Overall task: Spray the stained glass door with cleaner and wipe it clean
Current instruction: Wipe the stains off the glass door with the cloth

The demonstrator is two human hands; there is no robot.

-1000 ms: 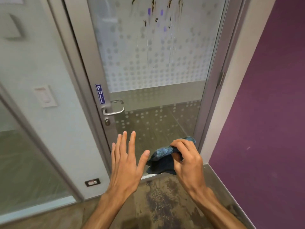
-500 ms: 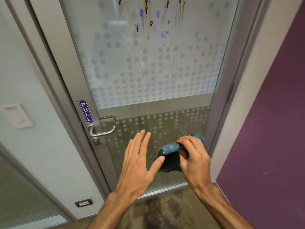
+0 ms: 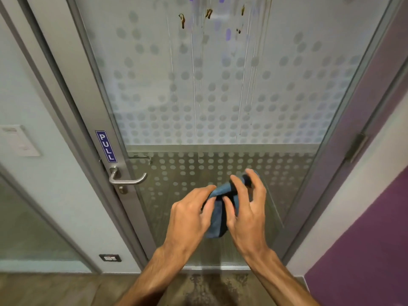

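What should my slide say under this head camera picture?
Both hands bunch a blue cloth before the streaked glass door.

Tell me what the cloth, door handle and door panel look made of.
Cloth: soft blue fabric, probably microfibre; it bunches and folds between both hands. Door handle: brushed metal, likely steel, with a dull grey sheen. Door panel: glass, frosted with a dot pattern, see-through lower down.

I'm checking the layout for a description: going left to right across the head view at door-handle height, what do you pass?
Wall switch plate → PULL sticker → door handle → blue cloth held in both hands → door hinge → purple wall.
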